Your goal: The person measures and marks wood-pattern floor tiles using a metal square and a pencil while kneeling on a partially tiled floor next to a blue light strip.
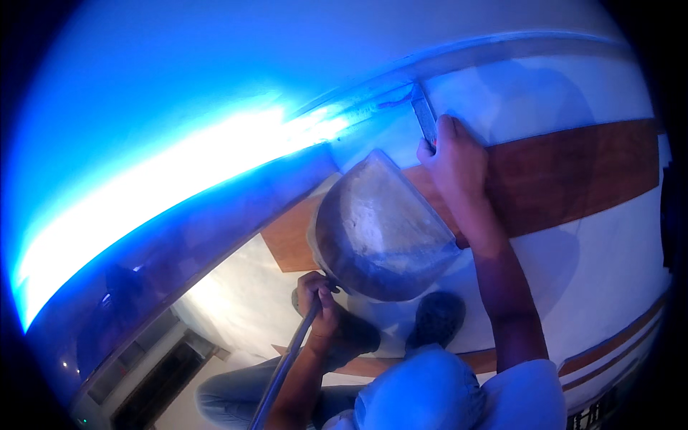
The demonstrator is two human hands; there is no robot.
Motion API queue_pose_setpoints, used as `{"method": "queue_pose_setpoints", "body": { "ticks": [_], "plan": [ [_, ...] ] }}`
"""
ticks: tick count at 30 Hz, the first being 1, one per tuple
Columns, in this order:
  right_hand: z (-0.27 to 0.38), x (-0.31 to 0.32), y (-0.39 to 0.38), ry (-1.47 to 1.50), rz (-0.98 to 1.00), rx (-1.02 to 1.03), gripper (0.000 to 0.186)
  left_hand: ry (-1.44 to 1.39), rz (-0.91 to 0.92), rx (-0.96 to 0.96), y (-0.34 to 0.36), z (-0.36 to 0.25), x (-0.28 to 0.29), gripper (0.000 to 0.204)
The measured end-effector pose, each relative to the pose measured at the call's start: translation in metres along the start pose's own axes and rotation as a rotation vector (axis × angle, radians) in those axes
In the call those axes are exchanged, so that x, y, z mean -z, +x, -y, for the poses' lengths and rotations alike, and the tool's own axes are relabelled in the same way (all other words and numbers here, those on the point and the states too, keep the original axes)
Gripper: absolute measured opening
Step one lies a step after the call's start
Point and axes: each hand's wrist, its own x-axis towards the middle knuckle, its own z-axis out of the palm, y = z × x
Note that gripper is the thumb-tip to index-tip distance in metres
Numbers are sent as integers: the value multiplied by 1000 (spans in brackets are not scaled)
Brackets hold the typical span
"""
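My right hand (455,154) grips a narrow flat grey tool (423,112), whose far end reaches the edge of the lit blue ledge (380,100). My left hand (319,301) is closed round a long dark rod or hose (283,376) that runs down to the lower edge; its upper end is hidden. Between my hands lies a half-round grey pan-like piece (373,229), scuffed and pale in the middle, with its straight side toward the right. My left hand is just below its curved rim; whether they touch I cannot tell.
A glowing blue light strip (143,193) runs along the left above a glossy dark band (143,287). A brown wood-look strip (566,165) crosses a white surface (580,272). My feet (438,319) are below the grey piece. A dark opening (154,380) shows at the lower left.
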Motion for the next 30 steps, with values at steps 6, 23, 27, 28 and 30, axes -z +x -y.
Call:
{"method": "queue_pose_setpoints", "body": {
  "ticks": [6,23,27,28,30],
  "plan": [
    [7,-10,-1,9,2,-7,27,-37,1,4,0,-7,-5,34],
    [0,8,10,12,-36,-48,28,-2,32,17,6,-14,0,29],
    [-11,15,7,27,-54,-59,30,19,29,-10,8,-15,2,29],
    [-13,18,5,-1,-55,-68,31,16,32,-5,8,-15,2,28],
    [-18,24,4,-44,-51,-73,32,10,38,6,9,-14,3,27]
  ]
}}
